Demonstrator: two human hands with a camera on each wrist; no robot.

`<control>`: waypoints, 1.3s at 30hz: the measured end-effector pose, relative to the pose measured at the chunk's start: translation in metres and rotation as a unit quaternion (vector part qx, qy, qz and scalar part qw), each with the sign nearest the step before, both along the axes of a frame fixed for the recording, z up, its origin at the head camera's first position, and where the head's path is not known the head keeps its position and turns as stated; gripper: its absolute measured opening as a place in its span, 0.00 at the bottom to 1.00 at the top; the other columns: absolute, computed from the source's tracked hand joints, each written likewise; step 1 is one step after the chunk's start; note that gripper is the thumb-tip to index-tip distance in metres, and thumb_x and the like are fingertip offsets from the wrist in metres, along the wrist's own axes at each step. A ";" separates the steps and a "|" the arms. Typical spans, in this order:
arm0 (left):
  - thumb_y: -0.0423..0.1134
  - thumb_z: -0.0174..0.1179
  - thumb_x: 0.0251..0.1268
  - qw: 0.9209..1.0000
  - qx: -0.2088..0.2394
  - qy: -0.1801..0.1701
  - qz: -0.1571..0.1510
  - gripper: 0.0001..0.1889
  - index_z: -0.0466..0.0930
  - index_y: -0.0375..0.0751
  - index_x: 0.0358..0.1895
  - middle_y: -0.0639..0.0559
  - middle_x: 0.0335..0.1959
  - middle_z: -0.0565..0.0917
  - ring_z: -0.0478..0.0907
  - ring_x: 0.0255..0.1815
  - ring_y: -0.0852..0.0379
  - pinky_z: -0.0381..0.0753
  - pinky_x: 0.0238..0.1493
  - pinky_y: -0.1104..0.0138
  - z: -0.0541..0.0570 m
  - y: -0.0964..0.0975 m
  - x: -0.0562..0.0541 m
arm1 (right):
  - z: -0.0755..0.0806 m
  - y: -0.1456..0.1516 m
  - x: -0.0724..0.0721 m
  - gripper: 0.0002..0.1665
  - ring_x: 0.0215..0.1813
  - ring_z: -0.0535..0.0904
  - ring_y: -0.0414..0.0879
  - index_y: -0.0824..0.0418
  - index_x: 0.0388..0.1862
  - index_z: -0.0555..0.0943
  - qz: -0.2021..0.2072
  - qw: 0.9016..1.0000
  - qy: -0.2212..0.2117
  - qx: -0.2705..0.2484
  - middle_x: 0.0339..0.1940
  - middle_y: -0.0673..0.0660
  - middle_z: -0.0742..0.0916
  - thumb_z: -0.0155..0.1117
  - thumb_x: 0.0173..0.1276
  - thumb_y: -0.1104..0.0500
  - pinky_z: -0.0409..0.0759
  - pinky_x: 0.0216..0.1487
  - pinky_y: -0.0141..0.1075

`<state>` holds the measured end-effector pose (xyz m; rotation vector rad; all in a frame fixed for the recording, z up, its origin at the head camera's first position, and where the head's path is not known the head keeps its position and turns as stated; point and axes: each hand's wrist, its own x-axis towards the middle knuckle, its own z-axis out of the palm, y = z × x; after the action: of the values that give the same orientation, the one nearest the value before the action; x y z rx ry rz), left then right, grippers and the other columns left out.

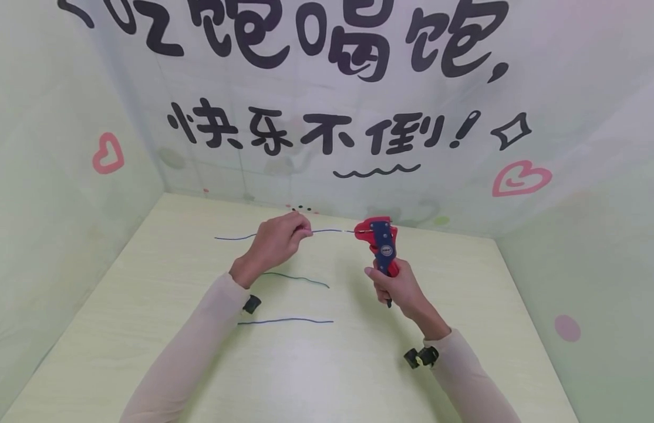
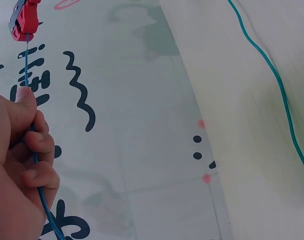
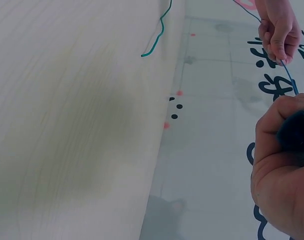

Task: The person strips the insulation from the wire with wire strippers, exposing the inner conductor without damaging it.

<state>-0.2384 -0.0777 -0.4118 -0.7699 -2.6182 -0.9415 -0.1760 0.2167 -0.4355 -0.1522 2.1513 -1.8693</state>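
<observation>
Head view, and we see the left grip [image 1: 276, 239] pinching a blue wire [image 1: 327, 231] that runs to the stripper [image 1: 384, 244] above the surface [image 1: 306, 376]; the right grip [image 1: 401, 288] wraps the handle [image 1: 393, 268], while a green wire [image 1: 297, 277] and a second blue wire [image 1: 292, 319] lie nearer us.

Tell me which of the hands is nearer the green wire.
The left, going by the head view. The left hand is just beyond the green wire; the right hand is farther off, past its right end, gripping the red tool.
</observation>
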 end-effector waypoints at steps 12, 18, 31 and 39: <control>0.40 0.60 0.72 0.997 0.020 -0.075 0.002 0.05 0.81 0.43 0.38 0.51 0.32 0.82 0.72 0.29 0.55 0.71 0.32 0.64 0.003 0.001 0.001 | 0.001 0.001 0.000 0.18 0.17 0.68 0.44 0.61 0.39 0.68 -0.008 1.000 -0.016 -0.003 0.17 0.51 0.73 0.65 0.71 0.52 0.71 0.21 0.33; 0.40 0.60 0.72 0.997 0.026 -0.078 0.003 0.05 0.81 0.43 0.38 0.48 0.32 0.83 0.72 0.28 0.55 0.71 0.32 0.64 0.003 0.001 0.000 | 0.002 0.001 0.001 0.18 0.17 0.69 0.44 0.61 0.38 0.68 -0.009 1.000 -0.018 -0.002 0.17 0.50 0.73 0.65 0.71 0.52 0.71 0.22 0.33; 0.40 0.60 0.71 0.997 0.029 -0.066 0.004 0.04 0.81 0.44 0.38 0.55 0.30 0.81 0.72 0.27 0.56 0.71 0.30 0.65 0.005 0.002 0.000 | 0.003 0.004 0.001 0.18 0.17 0.68 0.43 0.60 0.37 0.68 -0.008 1.000 -0.008 -0.014 0.16 0.50 0.72 0.66 0.70 0.51 0.70 0.21 0.33; 0.40 0.60 0.72 0.997 0.031 -0.069 0.005 0.05 0.81 0.45 0.37 0.54 0.30 0.80 0.72 0.27 0.55 0.70 0.30 0.64 0.005 0.001 0.001 | 0.004 0.004 0.001 0.18 0.17 0.68 0.43 0.61 0.38 0.68 -0.009 1.000 -0.017 -0.015 0.17 0.50 0.72 0.65 0.71 0.52 0.69 0.21 0.33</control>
<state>-0.2379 -0.0769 -0.4067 -0.6981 -2.6911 -1.1041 -0.1750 0.2208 -0.4320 -0.1074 2.1090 -1.9010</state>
